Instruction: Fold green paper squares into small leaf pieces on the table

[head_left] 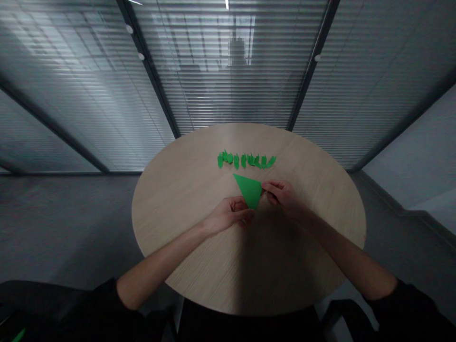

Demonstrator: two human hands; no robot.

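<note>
The left hand [230,216] and right hand [281,195] hold a green paper triangle [248,190] between them, fingers narrowly pinched on its lower and right corners, over the middle of the round table [313,171]. A row of small green paper leaves [245,160] lies just beyond, toward the far edge.

A round, pale wood-grain surface [302,190] stands on a dark grey floor [64,223], ringed by glass partitions [89,95] with horizontal blinds and dark metal frames [313,66].
</note>
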